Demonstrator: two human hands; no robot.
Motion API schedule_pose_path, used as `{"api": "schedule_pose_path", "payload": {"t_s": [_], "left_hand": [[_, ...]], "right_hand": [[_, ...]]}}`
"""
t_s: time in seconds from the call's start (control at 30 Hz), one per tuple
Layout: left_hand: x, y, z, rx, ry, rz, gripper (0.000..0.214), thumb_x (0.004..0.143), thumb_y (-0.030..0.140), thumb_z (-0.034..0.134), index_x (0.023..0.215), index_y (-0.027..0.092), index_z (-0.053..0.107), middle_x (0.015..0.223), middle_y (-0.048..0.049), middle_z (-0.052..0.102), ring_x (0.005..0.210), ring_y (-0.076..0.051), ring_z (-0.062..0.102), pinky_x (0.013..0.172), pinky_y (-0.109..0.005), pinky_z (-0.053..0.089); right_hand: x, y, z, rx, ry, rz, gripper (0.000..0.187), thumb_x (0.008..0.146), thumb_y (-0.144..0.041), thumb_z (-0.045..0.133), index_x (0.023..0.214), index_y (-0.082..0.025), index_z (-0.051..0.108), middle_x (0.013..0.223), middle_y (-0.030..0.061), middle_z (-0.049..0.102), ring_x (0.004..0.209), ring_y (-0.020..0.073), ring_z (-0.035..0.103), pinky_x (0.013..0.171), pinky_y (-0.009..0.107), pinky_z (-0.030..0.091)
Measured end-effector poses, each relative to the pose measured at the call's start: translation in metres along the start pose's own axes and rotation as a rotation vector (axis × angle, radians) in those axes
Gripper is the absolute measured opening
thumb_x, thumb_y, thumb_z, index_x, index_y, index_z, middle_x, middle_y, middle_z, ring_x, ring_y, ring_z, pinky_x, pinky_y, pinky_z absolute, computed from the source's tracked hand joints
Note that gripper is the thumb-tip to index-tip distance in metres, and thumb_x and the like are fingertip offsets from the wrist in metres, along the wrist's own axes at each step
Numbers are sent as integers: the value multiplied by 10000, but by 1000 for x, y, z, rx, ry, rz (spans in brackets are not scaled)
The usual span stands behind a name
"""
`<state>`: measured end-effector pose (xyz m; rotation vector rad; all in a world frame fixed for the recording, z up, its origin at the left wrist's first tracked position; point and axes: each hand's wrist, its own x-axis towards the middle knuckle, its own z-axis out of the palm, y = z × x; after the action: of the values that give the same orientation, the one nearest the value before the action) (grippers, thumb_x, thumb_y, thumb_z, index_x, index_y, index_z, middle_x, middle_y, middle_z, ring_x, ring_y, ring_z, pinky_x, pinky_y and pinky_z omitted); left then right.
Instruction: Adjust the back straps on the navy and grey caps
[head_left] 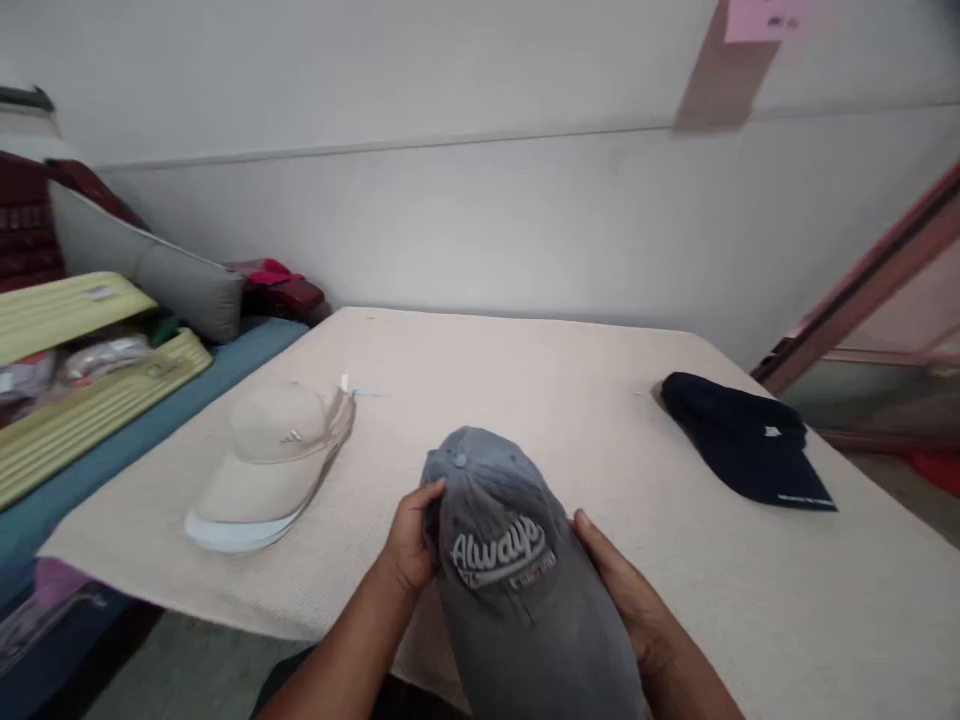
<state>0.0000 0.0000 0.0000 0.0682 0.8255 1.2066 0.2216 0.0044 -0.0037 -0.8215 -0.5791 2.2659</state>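
Note:
Between my hands is a grey baseball cap (pixel 517 590) with "Always" stitched in white on its front, the brim pointing toward me. My left hand (pixel 412 535) grips the cap's left edge near the crown, its fingertips partly hidden inside. On the other side, my right hand (pixel 619 585) is closed along the right edge by the brim, with the fingers mostly beneath the cap. A cream cap (pixel 277 425) rests on the table to the left, with a pale blue layer showing under its brim. Off to the right lies a navy cap (pixel 735 435) with a small white emblem.
The table (pixel 517 370) has a cream cloth cover and meets a white wall (pixel 450 220). On the left, a blue bench (pixel 262 345) bears a grey cushion (pixel 150 260) and a yellow container (pixel 75 310). A reddish frame (pixel 862 290) stands at the right.

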Motion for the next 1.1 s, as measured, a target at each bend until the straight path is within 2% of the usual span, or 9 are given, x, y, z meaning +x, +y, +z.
{"api": "schedule_pose_path", "payload": {"t_s": [0.07,0.17,0.33,0.53,0.7,0.8,0.9,1.0,1.1], "left_hand": [[2,4,1,1,52,28,252,730,233,598,925,127,717,732,-95,752,857,-302,695,822,-435,514],[4,6,3,18,82,52,279,754,218,584,993,136,702,772,-85,758,811,-281,708,800,-419,534],[4,3,10,12,66,46,283,820,235,523,1031,134,683,792,-85,758,770,-258,714,773,-393,544],[-1,-2,18,15,-57,-61,397,886,367,425,1064,105,665,822,-132,748,786,-280,710,778,-409,532],[-15,-22,25,82,-40,-97,366,856,375,507,1058,118,672,861,-132,747,816,-291,704,751,-395,543],[-20,-37,21,135,-1,-3,206,808,230,601,957,123,695,881,-108,749,804,-265,703,728,-364,557],[-18,-46,13,186,64,106,179,759,103,633,928,114,691,908,-96,747,794,-238,703,711,-337,566],[-13,-44,9,113,216,149,134,790,95,590,883,105,685,829,-86,751,696,-208,702,652,-314,571],[-10,-32,16,36,263,150,142,821,91,542,854,78,679,759,-98,748,635,-195,695,613,-287,565]], "right_hand": [[-4,3,4,-32,-53,7,356,786,-464,623,966,-164,693,929,124,711,908,267,653,865,421,457],[-5,1,7,-54,-85,-132,311,751,-354,693,1004,-174,676,969,105,700,877,235,651,865,388,447],[0,-6,-3,-27,33,-315,222,760,-345,691,921,-193,685,919,59,700,804,191,642,821,334,454],[6,-7,-10,64,74,-469,259,778,-351,659,987,-199,672,1000,63,699,910,220,633,889,360,433],[11,-7,-6,86,159,-599,304,786,-382,636,1035,-208,649,1121,60,662,1029,225,585,917,337,416],[16,-2,-5,85,184,-619,263,797,-373,627,991,-198,651,1066,58,675,976,213,590,891,320,419],[19,4,-5,71,166,-585,250,794,-381,624,928,-173,661,966,68,687,888,211,596,842,319,428],[21,8,-3,70,170,-544,246,752,-382,668,878,-171,669,889,60,688,843,214,590,801,314,434],[22,7,-2,122,173,-514,198,727,-347,708,833,-185,664,852,35,681,809,193,586,740,284,446]]}}
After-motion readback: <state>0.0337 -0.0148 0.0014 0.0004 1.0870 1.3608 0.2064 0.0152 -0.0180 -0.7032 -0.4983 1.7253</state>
